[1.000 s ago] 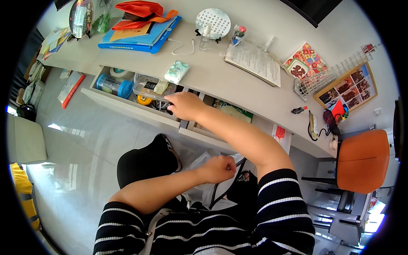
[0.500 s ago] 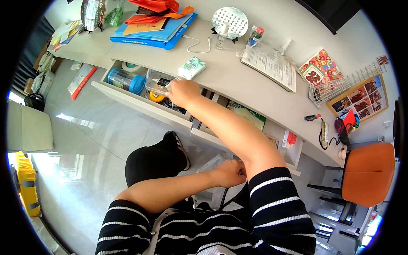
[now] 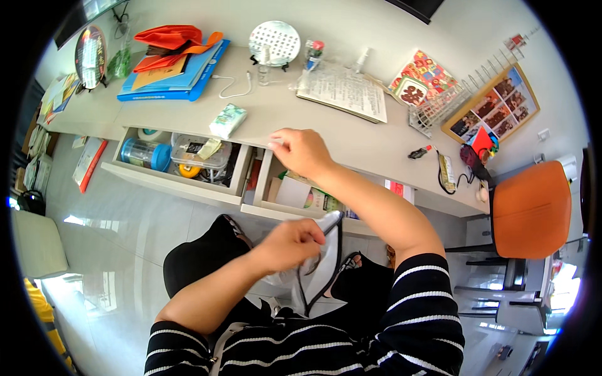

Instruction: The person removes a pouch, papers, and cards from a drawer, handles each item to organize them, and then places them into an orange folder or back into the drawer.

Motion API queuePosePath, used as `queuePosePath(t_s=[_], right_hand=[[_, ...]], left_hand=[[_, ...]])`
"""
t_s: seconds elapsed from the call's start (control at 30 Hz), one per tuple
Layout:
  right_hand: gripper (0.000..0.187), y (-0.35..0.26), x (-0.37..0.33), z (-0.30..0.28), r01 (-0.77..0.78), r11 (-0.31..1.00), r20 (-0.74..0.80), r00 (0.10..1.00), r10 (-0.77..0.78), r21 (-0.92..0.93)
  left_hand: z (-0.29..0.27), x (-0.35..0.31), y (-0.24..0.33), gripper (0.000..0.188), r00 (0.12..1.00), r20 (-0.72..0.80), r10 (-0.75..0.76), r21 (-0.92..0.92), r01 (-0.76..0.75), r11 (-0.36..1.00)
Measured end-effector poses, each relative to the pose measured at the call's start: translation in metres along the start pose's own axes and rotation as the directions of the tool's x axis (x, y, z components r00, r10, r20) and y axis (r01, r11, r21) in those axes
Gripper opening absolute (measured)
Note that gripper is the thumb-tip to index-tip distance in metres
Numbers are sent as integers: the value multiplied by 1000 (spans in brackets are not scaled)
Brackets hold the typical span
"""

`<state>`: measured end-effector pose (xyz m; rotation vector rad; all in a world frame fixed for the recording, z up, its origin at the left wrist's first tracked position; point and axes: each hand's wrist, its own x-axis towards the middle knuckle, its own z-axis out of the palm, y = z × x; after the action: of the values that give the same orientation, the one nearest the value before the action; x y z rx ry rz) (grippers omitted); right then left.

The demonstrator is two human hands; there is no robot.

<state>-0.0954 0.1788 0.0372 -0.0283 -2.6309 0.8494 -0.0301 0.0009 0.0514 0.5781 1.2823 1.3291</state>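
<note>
My left hand [image 3: 292, 245] is closed on the upper part of a whitish see-through bag [image 3: 323, 254] with black edging, which hangs over my lap. My right hand [image 3: 302, 152] is over the desk's front edge, between two pulled-out drawers, with its fingers curled in and nothing visible in them. To its left, a clear plastic box [image 3: 199, 156] sits in the left drawer, a small yellowish folded piece [image 3: 209, 148] on its lid. Beside the box lie a clear jar with a blue lid [image 3: 147, 155] and a yellow round thing [image 3: 189, 170]. The right drawer [image 3: 276, 208] holds papers and packets, partly hidden by my right forearm.
On the desk [image 3: 263, 116] are a tissue pack [image 3: 227, 120], blue folders [image 3: 166, 88], a white cable [image 3: 235, 88], a round plate on a stand [image 3: 274, 42] and an open book [image 3: 343, 94]. An orange chair [image 3: 532, 210] stands at the right.
My right hand has left the clear box and moved right along the desk edge. My left hand has come forward and up with the bag. The view has shifted right.
</note>
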Motion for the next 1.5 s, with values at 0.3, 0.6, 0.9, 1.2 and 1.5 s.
queuePosePath(t_s=[0.3, 0.6, 0.9, 1.2, 1.5], right_hand=[[22, 84, -20, -74, -387, 852, -16, 908, 418, 352], [19, 204, 37, -93, -489, 804, -321, 743, 587, 338], [38, 283, 120, -94, -617, 746, -394, 638, 661, 253], [50, 269, 166, -92, -668, 740, -559, 584, 588, 81], [42, 283, 172, -102, -642, 760, -611, 564, 556, 98]], left_hand=[[-48, 0, 71, 9, 932, -251, 263, -592, -362, 720], [-43, 27, 58, 11, 954, -215, 207, -636, -298, 712], [-49, 46, 60, 13, 968, -228, 106, -665, -235, 709], [-58, 41, 56, 12, 956, -293, 19, -651, -214, 728], [-63, 34, 54, 10, 961, -275, 29, -646, -208, 735]])
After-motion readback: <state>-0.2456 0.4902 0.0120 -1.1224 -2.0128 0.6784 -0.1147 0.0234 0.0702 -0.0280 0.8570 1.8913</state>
